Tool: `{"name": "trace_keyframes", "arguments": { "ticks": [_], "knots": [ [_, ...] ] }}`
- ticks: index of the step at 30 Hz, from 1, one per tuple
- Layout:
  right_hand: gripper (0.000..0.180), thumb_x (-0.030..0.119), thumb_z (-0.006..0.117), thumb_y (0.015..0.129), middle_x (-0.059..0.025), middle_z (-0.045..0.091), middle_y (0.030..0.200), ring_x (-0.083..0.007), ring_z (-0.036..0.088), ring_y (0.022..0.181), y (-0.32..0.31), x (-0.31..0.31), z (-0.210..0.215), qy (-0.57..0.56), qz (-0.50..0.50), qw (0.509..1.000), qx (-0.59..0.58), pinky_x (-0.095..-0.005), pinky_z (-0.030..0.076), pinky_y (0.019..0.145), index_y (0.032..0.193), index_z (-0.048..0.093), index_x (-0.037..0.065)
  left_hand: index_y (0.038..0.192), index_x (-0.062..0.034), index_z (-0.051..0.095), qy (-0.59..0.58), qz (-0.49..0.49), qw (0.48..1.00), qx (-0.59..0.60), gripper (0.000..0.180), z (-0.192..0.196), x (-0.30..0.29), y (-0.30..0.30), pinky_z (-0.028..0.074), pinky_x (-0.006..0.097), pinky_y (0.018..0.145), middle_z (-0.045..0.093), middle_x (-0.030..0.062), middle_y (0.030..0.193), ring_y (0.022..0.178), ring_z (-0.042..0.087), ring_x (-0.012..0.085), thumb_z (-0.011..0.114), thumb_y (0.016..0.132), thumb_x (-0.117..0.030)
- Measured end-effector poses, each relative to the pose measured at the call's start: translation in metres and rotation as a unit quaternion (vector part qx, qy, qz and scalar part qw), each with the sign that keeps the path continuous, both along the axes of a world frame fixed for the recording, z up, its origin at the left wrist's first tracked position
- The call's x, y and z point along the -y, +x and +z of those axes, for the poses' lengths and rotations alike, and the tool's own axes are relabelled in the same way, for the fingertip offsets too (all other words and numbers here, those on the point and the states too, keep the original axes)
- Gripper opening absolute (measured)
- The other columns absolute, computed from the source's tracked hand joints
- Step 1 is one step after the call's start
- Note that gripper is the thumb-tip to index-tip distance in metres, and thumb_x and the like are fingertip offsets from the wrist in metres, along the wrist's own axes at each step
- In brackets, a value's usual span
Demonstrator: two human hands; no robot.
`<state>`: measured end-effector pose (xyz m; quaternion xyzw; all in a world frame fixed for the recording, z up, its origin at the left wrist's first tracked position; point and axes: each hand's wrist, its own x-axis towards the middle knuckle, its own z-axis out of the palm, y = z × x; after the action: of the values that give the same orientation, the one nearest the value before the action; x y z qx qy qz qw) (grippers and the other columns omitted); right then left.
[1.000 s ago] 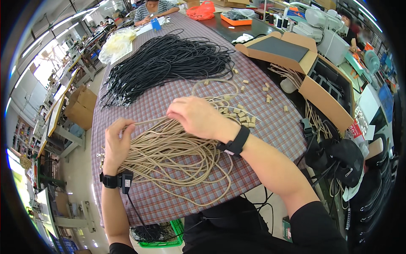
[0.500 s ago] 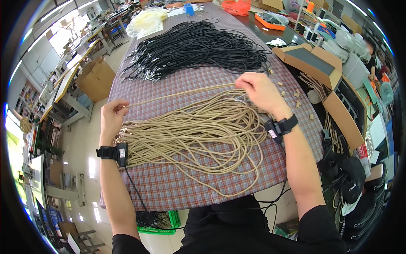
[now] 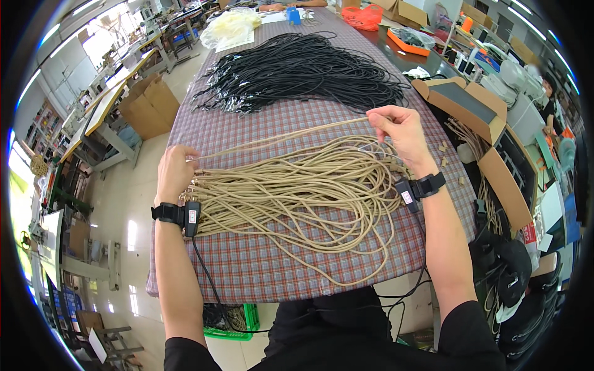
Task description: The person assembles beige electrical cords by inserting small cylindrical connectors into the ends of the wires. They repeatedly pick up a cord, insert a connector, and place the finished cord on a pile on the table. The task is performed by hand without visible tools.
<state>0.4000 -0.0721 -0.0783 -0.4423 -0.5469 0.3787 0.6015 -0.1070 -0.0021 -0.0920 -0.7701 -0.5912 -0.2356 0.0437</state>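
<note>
A doubled beige cord (image 3: 291, 134) stretches between my hands, above a plaid-covered table (image 3: 247, 272). My left hand (image 3: 177, 167) pinches its left end; the fingertips are partly turned away. At the other end my right hand (image 3: 396, 131) grips the cord's loop between thumb and fingers. Just below lies a thick pile of beige cords (image 3: 297, 191), with small metal ends gathered near my left hand and loops near my right wrist. Some clear, thin material (image 3: 371, 148) shows on the pile under my right hand.
Beyond, a heap of black cords (image 3: 303, 71) with silvery ends covers the table. A yellowish plastic bag (image 3: 230, 26) lies farther back. Open cardboard boxes (image 3: 461, 102) stand at the right; a green crate (image 3: 250, 318) sits below the front edge. Another person's arm (image 3: 278, 7) rests at the far end.
The view has shifted a little, so the table sits slightly farther right. The cord's two strands spread further apart between my hands. Both hands keep their hold.
</note>
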Motion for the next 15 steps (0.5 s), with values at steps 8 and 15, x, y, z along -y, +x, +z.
{"name": "trace_keyframes", "arguments": {
  "ticks": [8, 15],
  "knots": [
    [0.008, 0.003, 0.088, 0.090, -0.0013, 0.068, 0.078, -0.0089, 0.065, 0.072, -0.058, 0.027, 0.016, 0.153, 0.094, 0.971, 0.158, -0.0278, 0.048, 0.062, 0.098, 0.086, 0.005, 0.137, -0.0006, 0.071, 0.007, -0.226, 0.959, 0.172, 0.044, 0.043, 0.053, 0.115, 0.051, 0.043, 0.111, 0.074, 0.0179, 0.132, 0.127, 0.070, 0.0330, 0.072, 0.094, 0.002],
    [0.016, 0.005, 0.091, 0.082, -0.0059, 0.074, 0.081, -0.0183, 0.071, 0.074, -0.085, 0.042, 0.008, 0.188, 0.170, 0.935, 0.248, -0.0329, 0.053, 0.066, 0.096, 0.084, 0.003, 0.133, 0.0018, 0.072, -0.144, -0.345, 0.895, 0.244, 0.029, 0.019, 0.110, 0.185, 0.055, 0.039, 0.087, 0.075, 0.0147, 0.102, 0.094, 0.070, 0.0266, 0.064, 0.106, -0.004]
  ]
}}
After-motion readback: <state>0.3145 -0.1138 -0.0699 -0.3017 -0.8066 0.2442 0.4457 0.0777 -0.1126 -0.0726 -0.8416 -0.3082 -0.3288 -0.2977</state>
